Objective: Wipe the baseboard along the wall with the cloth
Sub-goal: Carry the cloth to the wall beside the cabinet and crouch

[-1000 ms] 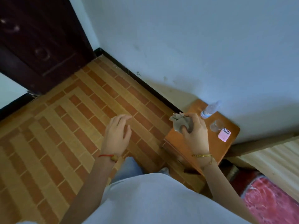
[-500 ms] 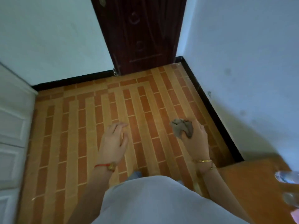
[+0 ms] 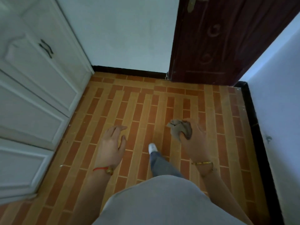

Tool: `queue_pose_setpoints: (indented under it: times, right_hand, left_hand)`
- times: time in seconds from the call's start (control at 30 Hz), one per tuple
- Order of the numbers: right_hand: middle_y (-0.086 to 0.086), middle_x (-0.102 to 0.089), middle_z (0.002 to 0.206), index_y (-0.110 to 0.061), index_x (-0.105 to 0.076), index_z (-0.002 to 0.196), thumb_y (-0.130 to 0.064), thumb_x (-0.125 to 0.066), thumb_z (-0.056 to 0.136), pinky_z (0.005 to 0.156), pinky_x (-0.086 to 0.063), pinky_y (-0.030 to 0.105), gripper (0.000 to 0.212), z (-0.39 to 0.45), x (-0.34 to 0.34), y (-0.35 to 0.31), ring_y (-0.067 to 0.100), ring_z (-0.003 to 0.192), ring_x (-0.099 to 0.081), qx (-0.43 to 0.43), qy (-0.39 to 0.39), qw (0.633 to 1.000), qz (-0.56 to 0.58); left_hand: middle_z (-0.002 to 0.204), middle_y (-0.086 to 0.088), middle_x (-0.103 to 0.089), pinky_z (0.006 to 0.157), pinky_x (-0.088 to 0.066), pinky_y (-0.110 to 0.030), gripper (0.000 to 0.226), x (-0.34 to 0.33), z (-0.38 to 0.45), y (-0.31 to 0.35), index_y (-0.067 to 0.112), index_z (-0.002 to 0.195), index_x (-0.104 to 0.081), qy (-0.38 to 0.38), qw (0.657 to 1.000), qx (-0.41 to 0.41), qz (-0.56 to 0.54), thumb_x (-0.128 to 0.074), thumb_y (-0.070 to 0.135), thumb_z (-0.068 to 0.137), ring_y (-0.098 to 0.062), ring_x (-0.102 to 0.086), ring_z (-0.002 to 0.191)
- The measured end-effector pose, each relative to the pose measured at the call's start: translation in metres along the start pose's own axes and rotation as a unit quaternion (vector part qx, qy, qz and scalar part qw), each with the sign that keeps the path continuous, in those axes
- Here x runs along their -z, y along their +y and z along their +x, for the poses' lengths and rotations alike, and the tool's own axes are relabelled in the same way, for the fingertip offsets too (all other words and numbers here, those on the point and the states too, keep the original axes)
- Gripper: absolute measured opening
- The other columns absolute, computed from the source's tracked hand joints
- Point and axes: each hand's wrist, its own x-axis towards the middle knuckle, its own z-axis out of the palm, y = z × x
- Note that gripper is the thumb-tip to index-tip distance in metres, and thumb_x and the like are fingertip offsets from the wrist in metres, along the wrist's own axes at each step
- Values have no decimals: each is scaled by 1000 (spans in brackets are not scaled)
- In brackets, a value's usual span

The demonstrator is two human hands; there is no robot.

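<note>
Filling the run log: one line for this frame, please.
right hand: grips cloth | left hand: open, empty | baseboard: not touched | cloth above floor

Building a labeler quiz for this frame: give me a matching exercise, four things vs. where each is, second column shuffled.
Things:
1. cloth
2. door
3. cabinet
4. shoe

Places:
A. along the left edge of the view
B. on the floor between the two hands
C. bunched in the right hand
D. far wall, upper right

Pairs: 1-C, 2-D, 3-A, 4-B

The left hand is empty, with its fingers relaxed.
</note>
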Motion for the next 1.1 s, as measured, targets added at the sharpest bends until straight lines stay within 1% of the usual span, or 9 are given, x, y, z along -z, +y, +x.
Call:
queue_pose_setpoints:
  times: [0.1,0.2,0.37,0.47,0.57,0.77,0.97,1.03,1.1]
  right_hand:
    - [-7,-53,106,-21,-51,116,-10,-63,84,78,-46,30,36,51,-28,-14,14,96,-53,13,-24,999,25]
    - [-4,-54,112,-26,-49,117,-13,-61,85,76,-44,27,37,109,-55,-25,14,98,-53,29,-46,998,22]
    - [-2,-53,115,-38,-43,118,-20,-58,87,80,-50,38,39,225,-89,-52,18,100,-54,45,-94,994,26]
    - [1,-54,115,-30,-46,120,-17,-58,88,77,-47,31,37,295,-111,-79,18,99,-55,75,-107,991,24]
    - [4,-55,114,-18,-50,120,-13,-60,87,80,-42,27,35,350,-134,-109,19,101,-53,96,-126,987,11]
    - [-1,-57,113,-22,-52,115,-10,-63,83,87,-48,30,36,421,-189,-138,14,104,-53,123,-151,980,40]
    - [-1,-59,108,-26,-53,112,-14,-65,83,82,-54,39,33,485,-263,-149,18,99,-57,96,-156,983,30]
    - [1,-59,108,-25,-53,113,-13,-64,84,83,-54,39,33,514,-291,-165,20,96,-56,94,-155,983,28]
    - [2,-58,107,-24,-52,115,-14,-64,85,80,-52,37,34,547,-318,-188,20,92,-54,111,-143,983,14]
  left_hand:
    - [118,-9,-62,90,-52,-46,28,3,36,-24,10,122,-63,16,999,36,5,-56,6,96,-30,-60,108]
    - [119,-8,-62,91,-51,-48,29,7,85,-49,11,123,-63,33,997,62,11,-55,8,95,-29,-57,111]
    - [119,-6,-63,93,-51,-45,27,31,179,-77,13,123,-64,80,992,100,17,-57,8,97,-28,-59,111]
    - [122,-7,-62,94,-51,-50,30,47,235,-97,13,124,-63,98,988,114,25,-58,7,96,-29,-59,113]
    - [124,-8,-62,96,-50,-49,30,59,273,-117,13,125,-63,114,984,130,33,-58,7,96,-29,-58,113]
    - [123,-8,-62,96,-50,-45,27,64,321,-167,14,125,-63,133,975,179,17,-58,12,98,-28,-58,114]
    - [119,-8,-65,92,-47,-37,33,67,382,-245,12,122,-65,134,970,203,13,-48,21,95,-27,-59,108]
    - [120,-7,-65,94,-48,-39,32,76,411,-279,13,123,-65,133,967,217,12,-49,20,97,-27,-58,111]
    - [119,-7,-65,93,-51,-44,37,94,446,-313,13,122,-65,131,969,209,13,-43,27,96,-27,-59,109]
